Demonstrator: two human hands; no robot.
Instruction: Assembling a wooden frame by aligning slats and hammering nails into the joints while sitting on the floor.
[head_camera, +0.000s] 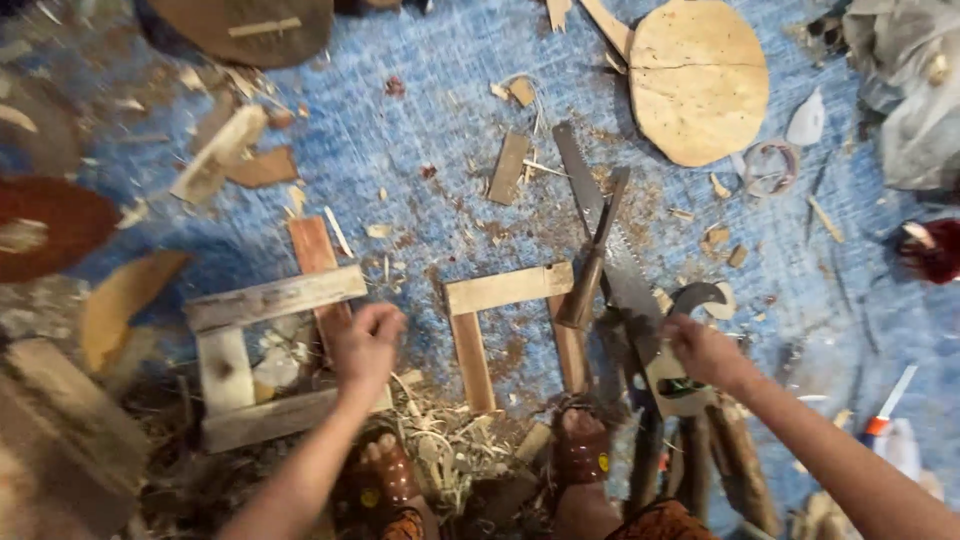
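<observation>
Two hands work apart — left hand (366, 340) grips a frame (262, 362) rail, steadying it; right hand (700, 348) closes on the saw (612, 250) handle.

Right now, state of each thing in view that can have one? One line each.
Left hand: closed on the pale weathered wooden frame, gripping its right side.
Right hand: at the handle of the grey hand saw, grip unclear.
Hand saw: lying flat on the blue woven mat.
Three-sided light wooden frame: flat, open toward the feet.
Round wooden disc: flat, cracked across.
Brown-handled tool: resting across the saw blade.
</observation>
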